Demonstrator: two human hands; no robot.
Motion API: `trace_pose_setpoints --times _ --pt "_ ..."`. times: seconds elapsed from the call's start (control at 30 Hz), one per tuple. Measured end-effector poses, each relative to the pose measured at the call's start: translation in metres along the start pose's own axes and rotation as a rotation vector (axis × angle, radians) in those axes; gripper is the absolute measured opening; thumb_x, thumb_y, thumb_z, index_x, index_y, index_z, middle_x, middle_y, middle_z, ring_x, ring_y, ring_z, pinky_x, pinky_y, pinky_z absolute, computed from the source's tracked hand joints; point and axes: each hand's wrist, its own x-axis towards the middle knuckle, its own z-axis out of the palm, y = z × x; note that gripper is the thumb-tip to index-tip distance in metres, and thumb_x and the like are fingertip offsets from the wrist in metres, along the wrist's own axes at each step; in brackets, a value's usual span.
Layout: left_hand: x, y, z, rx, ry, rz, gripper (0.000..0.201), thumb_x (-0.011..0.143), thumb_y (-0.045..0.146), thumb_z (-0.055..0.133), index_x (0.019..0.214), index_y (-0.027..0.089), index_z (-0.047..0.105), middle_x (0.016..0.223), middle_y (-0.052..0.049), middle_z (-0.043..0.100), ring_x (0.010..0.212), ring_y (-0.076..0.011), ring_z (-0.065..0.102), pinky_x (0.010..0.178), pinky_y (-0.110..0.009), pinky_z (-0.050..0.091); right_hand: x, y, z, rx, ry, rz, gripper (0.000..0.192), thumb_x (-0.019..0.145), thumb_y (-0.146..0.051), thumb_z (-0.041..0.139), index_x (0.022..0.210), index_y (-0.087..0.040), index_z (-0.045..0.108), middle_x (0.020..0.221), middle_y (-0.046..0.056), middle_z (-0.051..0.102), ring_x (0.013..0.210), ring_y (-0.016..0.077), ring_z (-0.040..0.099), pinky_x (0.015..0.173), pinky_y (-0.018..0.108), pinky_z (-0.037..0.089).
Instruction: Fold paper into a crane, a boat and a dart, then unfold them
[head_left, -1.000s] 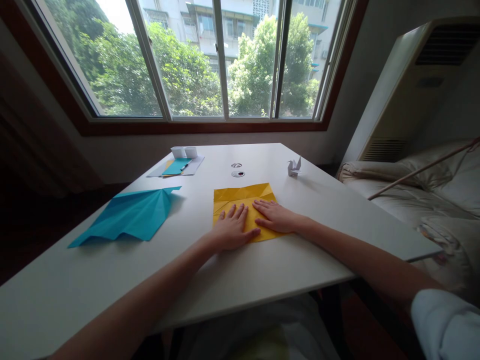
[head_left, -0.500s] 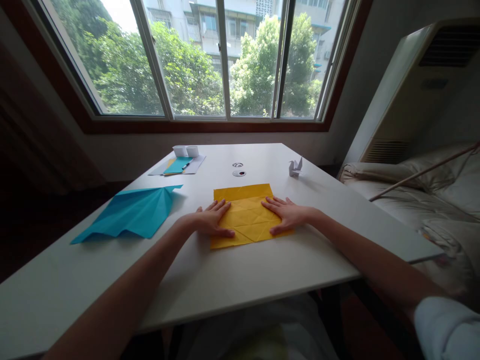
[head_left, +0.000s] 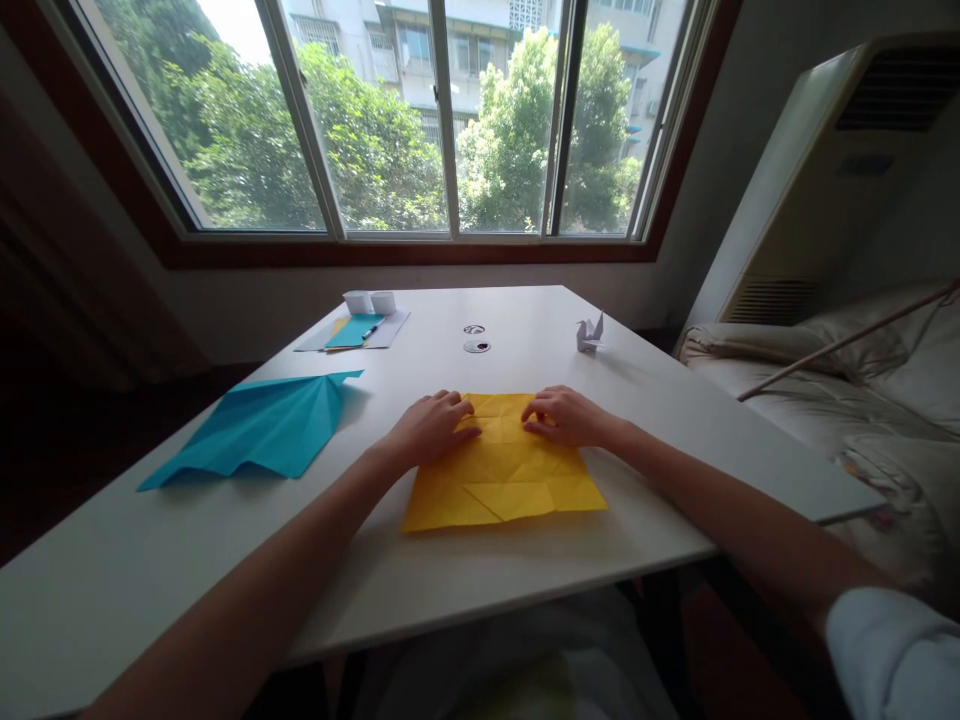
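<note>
A creased yellow paper sheet (head_left: pixel 502 480) lies flat on the white table (head_left: pixel 225 560) in front of me. My left hand (head_left: pixel 431 428) rests on its far left corner with the fingers curled over the edge. My right hand (head_left: pixel 566 416) is on the far edge to the right, fingertips pinching the paper. Between the two hands the far edge of the sheet shows fold lines.
A large folded blue paper shape (head_left: pixel 259 430) lies to the left. Further back are a small stack of papers with two white cups (head_left: pixel 367 318), a small white paper crane (head_left: pixel 589 335) and two round table holes (head_left: pixel 475 346). A sofa (head_left: pixel 847 380) stands right of the table.
The yellow sheet has been slid towards me. Both hands went from lying flat at its sides to gripping its far edge.
</note>
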Motion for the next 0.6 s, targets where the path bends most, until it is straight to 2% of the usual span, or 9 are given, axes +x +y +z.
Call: trace_pose_setpoints --times 0.1,0.23,0.33,0.43,0.6 --pt "0.000 0.007 0.006 -0.086 -0.023 0.058 0.053 0.084 0.054 0.037 0.126 0.024 0.048 0.128 -0.009 0.049 0.115 -0.0264 0.047 0.095 -0.036 0.036 0.004 -0.003 0.010 0.003 0.014 -0.042 0.039 0.087 -0.042 0.041 0.115 -0.021 0.058 0.115 0.010 0.059 0.107 0.0226 0.052 0.093 0.038 0.038" --pt "-0.002 0.009 0.008 -0.147 -0.145 0.066 0.064 0.085 0.060 0.028 0.138 0.024 0.032 0.144 -0.008 0.031 0.131 -0.0258 0.028 0.105 -0.040 0.021 0.007 0.001 0.017 0.045 -0.130 0.003 0.056 0.089 -0.049 0.030 0.137 -0.020 0.035 0.141 0.010 0.036 0.129 0.0241 0.032 0.104 0.042 0.026" --pt "-0.002 0.005 0.006 -0.152 -0.221 0.009 0.072 0.082 0.065 0.025 0.141 0.026 0.023 0.148 -0.008 0.021 0.134 -0.0271 0.019 0.105 -0.045 0.017 0.006 0.007 0.017 0.060 -0.217 0.094 0.067 0.085 -0.060 0.027 0.141 -0.022 0.025 0.146 0.009 0.025 0.134 0.0261 0.023 0.107 0.046 0.019" --pt "-0.003 -0.001 0.003 -0.149 -0.275 -0.070 0.076 0.080 0.068 0.024 0.142 0.026 0.019 0.149 -0.008 0.015 0.136 -0.0287 0.014 0.105 -0.051 0.013 0.003 0.013 0.014 0.068 -0.250 0.168 0.073 0.082 -0.066 0.026 0.142 -0.023 0.021 0.148 0.008 0.020 0.135 0.0269 0.019 0.108 0.047 0.015" --pt "-0.008 -0.017 -0.004 -0.129 -0.328 -0.205 0.082 0.075 0.072 0.027 0.142 0.026 0.020 0.149 -0.009 0.015 0.135 -0.0324 0.014 0.102 -0.058 0.011 -0.003 0.023 0.008 0.057 -0.278 0.229 0.079 0.079 -0.070 0.026 0.143 -0.022 0.019 0.149 0.008 0.018 0.135 0.0292 0.017 0.108 0.049 0.012"
